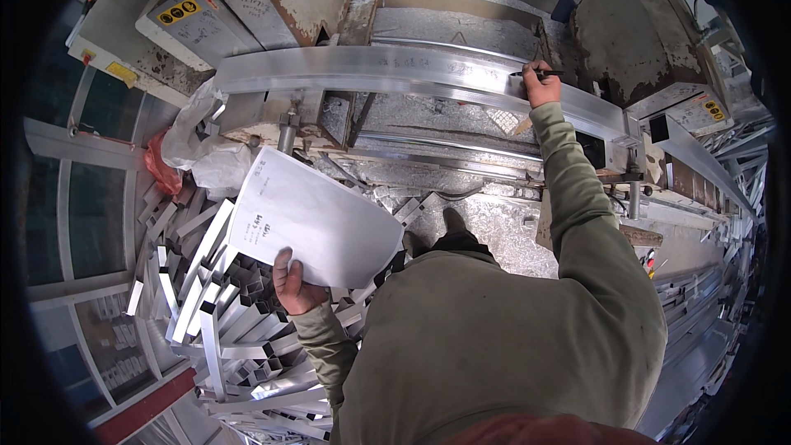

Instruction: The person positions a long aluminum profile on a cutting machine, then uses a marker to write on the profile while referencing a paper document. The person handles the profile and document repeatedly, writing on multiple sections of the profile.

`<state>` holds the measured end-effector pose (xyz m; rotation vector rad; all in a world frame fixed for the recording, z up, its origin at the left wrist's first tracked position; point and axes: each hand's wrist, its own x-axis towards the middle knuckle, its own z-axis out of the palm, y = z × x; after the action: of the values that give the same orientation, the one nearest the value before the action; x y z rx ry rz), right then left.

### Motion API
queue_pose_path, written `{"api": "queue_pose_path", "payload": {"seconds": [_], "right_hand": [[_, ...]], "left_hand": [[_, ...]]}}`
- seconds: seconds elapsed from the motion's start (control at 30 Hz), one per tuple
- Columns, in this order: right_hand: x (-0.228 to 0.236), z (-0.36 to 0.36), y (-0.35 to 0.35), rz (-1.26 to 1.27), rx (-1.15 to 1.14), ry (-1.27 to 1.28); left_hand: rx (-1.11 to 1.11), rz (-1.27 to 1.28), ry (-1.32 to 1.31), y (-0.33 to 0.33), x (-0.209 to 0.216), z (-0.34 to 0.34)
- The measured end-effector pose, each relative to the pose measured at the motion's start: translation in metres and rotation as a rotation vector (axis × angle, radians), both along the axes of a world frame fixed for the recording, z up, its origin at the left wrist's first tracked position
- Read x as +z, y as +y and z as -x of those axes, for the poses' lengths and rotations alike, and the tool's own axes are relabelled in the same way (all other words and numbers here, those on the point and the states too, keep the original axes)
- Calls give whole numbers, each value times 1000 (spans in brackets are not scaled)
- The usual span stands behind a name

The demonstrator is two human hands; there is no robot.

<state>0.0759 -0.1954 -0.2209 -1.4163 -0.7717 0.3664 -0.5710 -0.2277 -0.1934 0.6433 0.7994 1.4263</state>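
Note:
My left hand (297, 284) grips the lower edge of a white sheet of paper (325, 218), its thumb pressed on top. A few lines of dark writing show along the sheet's left side. Out in front, my right hand (541, 85) is closed around a black marker pen (545, 73), whose tip points left. That hand is at the long silver aluminium profile (371, 72), which lies crosswise over the machine. Dark handwritten marks stand on the profile's upper face, left of the pen.
Two worn machine housings, one at the left (247, 0) and one at the right (638, 29), flank the profile. A heap of cut metal tubes (239, 313) lies below the paper. Crumpled plastic wrap (198, 144) hangs near the profile's left end. More metal lengths (700, 321) lie at the right.

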Motion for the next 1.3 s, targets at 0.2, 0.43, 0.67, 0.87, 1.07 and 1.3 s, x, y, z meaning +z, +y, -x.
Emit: {"api": "queue_pose_path", "payload": {"seconds": [0.2, 0.43, 0.67, 0.87, 1.07, 1.3], "right_hand": [[-3, -9, -3, -30, 36, 0], [-3, -8, -3, -5, -4, 14], [-7, -11, -2, -32, -8, 21], [-4, -10, -2, -6, -11, -41], [1, -6, 0, 15, -29, -111], [9, 0, -2, 21, -33, -70]], "left_hand": [[-5, 12, -24, 0, 2, -2], [4, 28, -17, -1, 5, -5], [2, 31, -7, -2, 3, -5], [5, 40, 8, -4, 8, -5], [2, 19, -2, -7, 3, 1], [-9, -11, -9, -3, 4, -1]]}}
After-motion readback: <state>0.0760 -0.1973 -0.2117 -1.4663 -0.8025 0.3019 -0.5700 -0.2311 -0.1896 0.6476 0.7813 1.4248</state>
